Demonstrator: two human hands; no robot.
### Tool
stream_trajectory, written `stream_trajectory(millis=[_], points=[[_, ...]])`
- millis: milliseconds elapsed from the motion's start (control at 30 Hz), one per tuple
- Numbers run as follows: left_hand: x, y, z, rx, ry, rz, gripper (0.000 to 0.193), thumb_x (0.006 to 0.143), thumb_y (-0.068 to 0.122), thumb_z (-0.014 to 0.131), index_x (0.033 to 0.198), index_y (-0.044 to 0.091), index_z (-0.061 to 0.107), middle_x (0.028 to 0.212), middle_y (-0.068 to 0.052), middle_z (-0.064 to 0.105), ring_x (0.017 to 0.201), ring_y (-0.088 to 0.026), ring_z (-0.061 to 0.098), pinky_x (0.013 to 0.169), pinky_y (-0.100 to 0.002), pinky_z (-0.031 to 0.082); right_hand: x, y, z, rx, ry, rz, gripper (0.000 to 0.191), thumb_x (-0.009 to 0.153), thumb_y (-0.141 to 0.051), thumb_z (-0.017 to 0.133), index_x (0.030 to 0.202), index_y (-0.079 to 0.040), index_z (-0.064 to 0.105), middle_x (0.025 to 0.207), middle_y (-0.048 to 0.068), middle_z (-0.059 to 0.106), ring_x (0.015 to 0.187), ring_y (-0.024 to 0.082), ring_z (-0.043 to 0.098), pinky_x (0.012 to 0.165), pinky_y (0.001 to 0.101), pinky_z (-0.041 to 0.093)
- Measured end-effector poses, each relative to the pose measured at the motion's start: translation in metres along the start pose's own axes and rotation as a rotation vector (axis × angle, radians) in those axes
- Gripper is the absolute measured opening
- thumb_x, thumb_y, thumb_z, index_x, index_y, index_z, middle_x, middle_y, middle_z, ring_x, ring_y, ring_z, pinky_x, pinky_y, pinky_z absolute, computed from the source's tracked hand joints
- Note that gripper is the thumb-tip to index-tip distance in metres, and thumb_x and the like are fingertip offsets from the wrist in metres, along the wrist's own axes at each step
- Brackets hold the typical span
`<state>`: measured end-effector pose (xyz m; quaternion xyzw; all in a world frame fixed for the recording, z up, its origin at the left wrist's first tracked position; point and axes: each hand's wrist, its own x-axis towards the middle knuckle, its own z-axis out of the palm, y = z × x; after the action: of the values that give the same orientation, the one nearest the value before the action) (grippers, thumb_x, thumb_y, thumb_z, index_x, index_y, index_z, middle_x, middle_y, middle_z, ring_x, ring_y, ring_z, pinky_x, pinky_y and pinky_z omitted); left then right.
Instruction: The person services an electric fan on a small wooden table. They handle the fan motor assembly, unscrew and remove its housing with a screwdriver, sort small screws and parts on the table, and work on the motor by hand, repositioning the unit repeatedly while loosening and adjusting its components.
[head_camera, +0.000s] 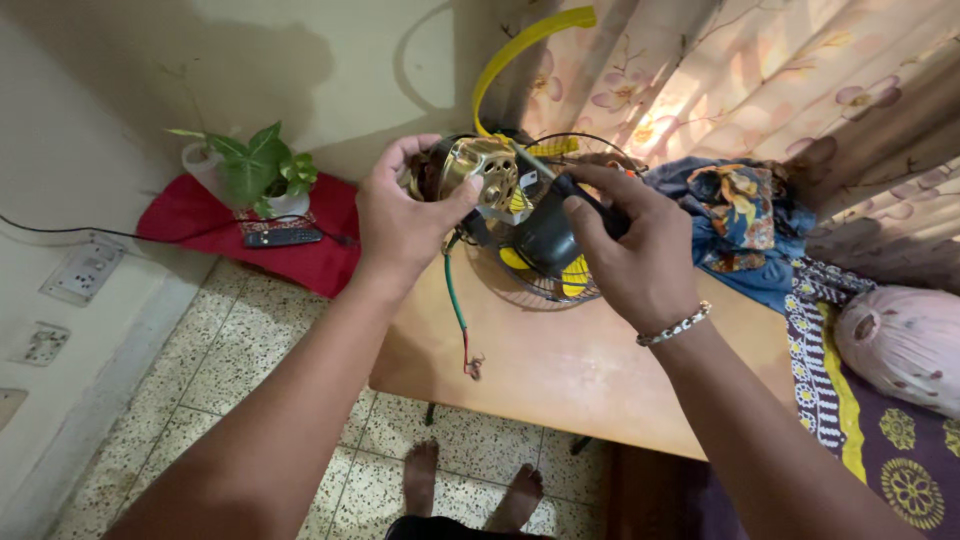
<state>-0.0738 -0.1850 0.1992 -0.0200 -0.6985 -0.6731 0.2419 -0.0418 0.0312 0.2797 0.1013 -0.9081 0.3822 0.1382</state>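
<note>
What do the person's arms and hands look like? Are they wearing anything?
Both arms are bare, with no sleeves and no gloves. The right hand has a beaded bracelet of white and dark beads round the wrist. The left hand wears nothing: no ring, watch or band shows. Fingernails are short and plain.

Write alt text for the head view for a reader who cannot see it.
The left hand holds a gold fan motor above a wooden table while the right hand applies a black-handled screwdriver to it. A wire fan guard lies beneath.
</note>
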Motion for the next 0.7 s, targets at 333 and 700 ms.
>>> stream_trajectory(millis=[333, 700], points=[[0.008, -0.007, -0.031, 0.096, 0.005, -0.015, 0.046, 0.074, 0.016, 0.089, 0.112, 0.001, 0.067, 0.098, -0.003, 0.076, 0.086, -0.008, 0.071, 0.079, -0.026, 0.061, 0.002, -0.030, 0.039, -0.022, -0.068, -0.170, 0.034, 0.090, -0.020, 0.073, 0.120, -0.006, 0.073, 0.095, 0.016, 0.077, 0.080, 0.020, 0.078, 0.074, 0.0317, 0.059], [0.010, -0.008, -0.029, 0.084, -0.030, -0.014, 0.047, 0.075, 0.016, 0.089, 0.113, 0.001, 0.067, 0.099, -0.004, 0.077, 0.087, -0.008, 0.072, 0.079, -0.026, 0.061, -0.003, -0.042, 0.049, -0.086, -0.066, -0.150, 0.034, 0.089, -0.020, 0.072, 0.121, -0.008, 0.074, 0.090, 0.018, 0.076, 0.071, 0.026, 0.075, 0.067, 0.0352, 0.057]])
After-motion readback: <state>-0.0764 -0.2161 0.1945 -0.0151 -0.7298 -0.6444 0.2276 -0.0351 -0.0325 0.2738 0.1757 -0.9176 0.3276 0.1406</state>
